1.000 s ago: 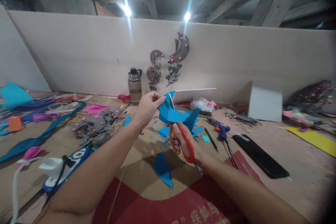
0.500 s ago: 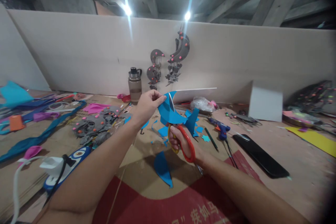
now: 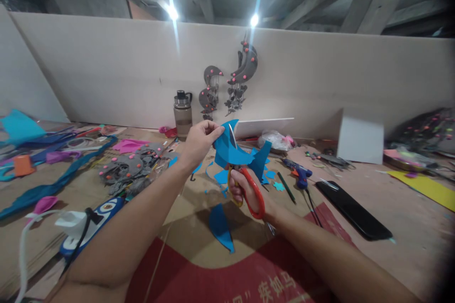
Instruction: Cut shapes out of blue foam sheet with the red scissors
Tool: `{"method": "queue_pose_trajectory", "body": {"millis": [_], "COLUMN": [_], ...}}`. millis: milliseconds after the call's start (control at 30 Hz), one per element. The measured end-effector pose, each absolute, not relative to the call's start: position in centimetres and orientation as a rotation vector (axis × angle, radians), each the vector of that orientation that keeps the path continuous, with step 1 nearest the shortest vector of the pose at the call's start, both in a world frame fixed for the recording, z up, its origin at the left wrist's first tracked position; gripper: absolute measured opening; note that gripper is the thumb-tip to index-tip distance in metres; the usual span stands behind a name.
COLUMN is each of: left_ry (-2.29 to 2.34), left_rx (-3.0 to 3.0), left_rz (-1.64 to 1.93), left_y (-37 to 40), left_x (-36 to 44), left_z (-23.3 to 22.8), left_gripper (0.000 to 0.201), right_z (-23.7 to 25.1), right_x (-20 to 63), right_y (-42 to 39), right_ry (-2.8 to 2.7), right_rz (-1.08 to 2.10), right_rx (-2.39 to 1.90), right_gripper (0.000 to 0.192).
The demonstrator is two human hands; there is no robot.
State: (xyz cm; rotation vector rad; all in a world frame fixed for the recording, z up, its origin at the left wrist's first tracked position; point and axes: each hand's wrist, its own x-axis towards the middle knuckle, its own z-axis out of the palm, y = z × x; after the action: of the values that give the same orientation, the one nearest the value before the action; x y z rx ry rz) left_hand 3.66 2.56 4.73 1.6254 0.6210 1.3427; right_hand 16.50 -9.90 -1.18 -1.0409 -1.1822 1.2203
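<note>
My left hand pinches the upper left edge of a blue foam sheet piece held up above the table. My right hand grips scissors with orange handles; their blade points up and cuts into the blue piece. A cut-off blue scrap lies on the cardboard below the hands, and smaller blue scraps lie just behind them.
A black phone lies to the right, with a blue glue gun and a green pencil near it. A water bottle stands at the back wall. Grey foam moon shapes and blue strips cover the left side.
The blue piece has turned slightly and risen a little in my left hand, and the scissors have worked further along it. Both hands stay in nearly the same place.
</note>
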Motion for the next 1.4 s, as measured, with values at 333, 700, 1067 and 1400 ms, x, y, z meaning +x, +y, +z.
{"method": "queue_pose_trajectory", "body": {"millis": [333, 700, 1067, 1400], "left_ry": [0.444, 0.499, 0.497, 0.536], "left_rx": [1.336, 1.390, 1.487, 1.524], "left_rz": [1.165, 1.289, 1.319, 1.370], "left_y": [2.0, 2.5, 2.8, 2.3], "left_x": [4.9, 4.3, 4.7, 5.0], "left_z": [4.2, 4.6, 3.6, 3.6], "left_gripper": [0.043, 0.039, 0.034, 0.034], "right_z": [-0.8, -1.2, -0.9, -0.6], "right_x": [16.6, 16.9, 16.6, 16.4], "right_y": [-9.7, -9.6, -9.7, -9.9], "right_ry": [-1.153, -1.144, -1.124, -1.139], "right_rz": [1.163, 1.280, 1.226, 1.197], "right_rx": [-1.057, -1.025, -1.038, -1.059], "right_gripper": [0.047, 0.044, 0.036, 0.036]}}
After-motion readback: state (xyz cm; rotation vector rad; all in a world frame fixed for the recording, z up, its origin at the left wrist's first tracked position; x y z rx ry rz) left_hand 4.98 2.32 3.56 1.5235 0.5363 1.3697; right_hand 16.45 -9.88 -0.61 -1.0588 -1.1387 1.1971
